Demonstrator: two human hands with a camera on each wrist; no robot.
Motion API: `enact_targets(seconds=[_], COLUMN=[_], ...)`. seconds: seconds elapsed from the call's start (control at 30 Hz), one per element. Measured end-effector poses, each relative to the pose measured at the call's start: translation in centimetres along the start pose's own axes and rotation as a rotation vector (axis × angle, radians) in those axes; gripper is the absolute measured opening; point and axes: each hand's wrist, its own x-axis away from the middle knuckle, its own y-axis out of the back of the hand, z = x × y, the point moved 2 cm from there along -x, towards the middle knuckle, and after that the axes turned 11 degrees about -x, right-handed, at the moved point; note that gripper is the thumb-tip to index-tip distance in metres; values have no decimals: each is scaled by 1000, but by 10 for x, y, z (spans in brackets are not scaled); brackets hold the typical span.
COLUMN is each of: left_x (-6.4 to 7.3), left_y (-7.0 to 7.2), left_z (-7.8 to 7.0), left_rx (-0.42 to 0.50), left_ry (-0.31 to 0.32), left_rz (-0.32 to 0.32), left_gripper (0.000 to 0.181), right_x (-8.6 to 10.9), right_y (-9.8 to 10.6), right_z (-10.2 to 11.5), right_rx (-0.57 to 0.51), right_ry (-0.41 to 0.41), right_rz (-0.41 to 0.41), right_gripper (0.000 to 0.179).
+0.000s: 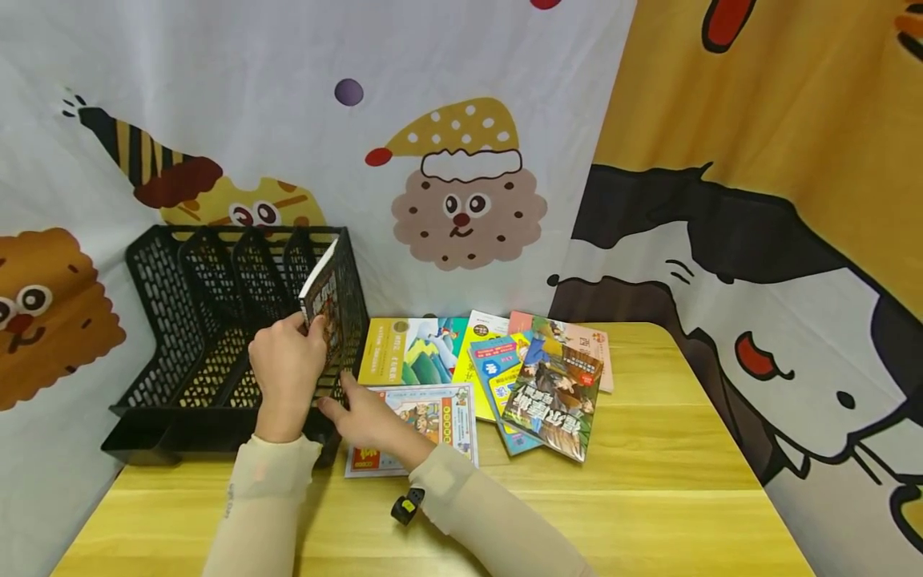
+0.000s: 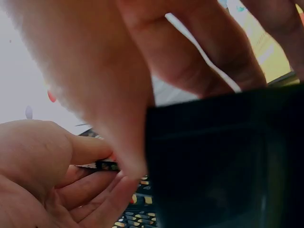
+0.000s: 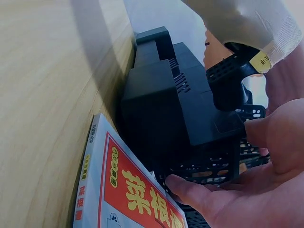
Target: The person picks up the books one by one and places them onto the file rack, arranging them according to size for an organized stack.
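In the head view, my left hand (image 1: 284,365) pinches the near edge of a dark-covered book (image 1: 324,296). That book stands upright, leaning slightly, inside the rightmost slot of a black mesh file organizer (image 1: 195,413). The left wrist view shows my left hand (image 2: 42,175) with thumb and fingers on the book's edge. My right hand (image 1: 368,413) holds the organizer's front right corner; the right wrist view has its thumb and index finger (image 3: 190,194) on either side of the wall. Right below that hand lies a book with a red title panel (image 3: 128,190).
Right of the organizer lie a yellow-and-green picture book (image 1: 418,349), a yellow book (image 1: 469,369), a blue book (image 1: 497,377), a dark illustrated book (image 1: 555,397) and a pink book (image 1: 602,353), some overlapping. A cartoon-printed curtain (image 1: 303,64) hangs behind the wooden table (image 1: 649,497).
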Motion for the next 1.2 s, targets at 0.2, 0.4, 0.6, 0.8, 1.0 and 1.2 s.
enact_targets(seconds=[0.2,0.4,0.6,0.8,1.0,1.2], left_x=[4,5,4,3,2,2], left_y=[-9,-15,-18,-14,-5,11], left_z=[-1,-3,-1,1,1,-2], left_rx=[-9,14,36,26,-16,-67], left_ry=[0,-12,-52,-72,-79,-64], left_rz=[93,177,304,390,385,385], left_gripper=[26,28,33,42,54,46], right_x=[0,0,-2,-1,1,2], right_y=[0,1,2,3,4,10], right_z=[1,2,2,1,1,0], right_rx=[6,-15,3,11,-3,34], right_ry=[1,-9,10,23,18,22], right_rz=[1,26,22,13,21,40], right_gripper=[82,83,82,82,82,80])
